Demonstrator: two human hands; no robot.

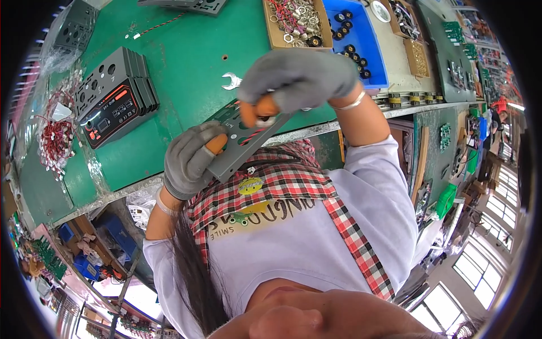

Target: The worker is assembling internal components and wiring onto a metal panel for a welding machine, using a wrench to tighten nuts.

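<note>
My left hand (192,157), in a grey glove with orange fingertips, grips the lower left end of a dark grey metal panel (232,161). The panel is tilted at the bench's near edge and has round holes. A red-and-black twisted wire (253,135) shows at it. Over the panel's upper end is my right hand (299,79), gloved alike, its fingers curled and thumb bent in. A small shiny round metal piece (265,121) shows at its thumb; its kind is unclear. An open-ended wrench (231,81) lies just beyond the panel.
Stacked grey panels (116,93) with a black-and-red front stand left, beside bundled wires (55,135). A cardboard box (275,39) of metal nuts and wires and a blue bin (377,56) of black round fittings stand at the far right. Another panel (192,4) lies at the far edge.
</note>
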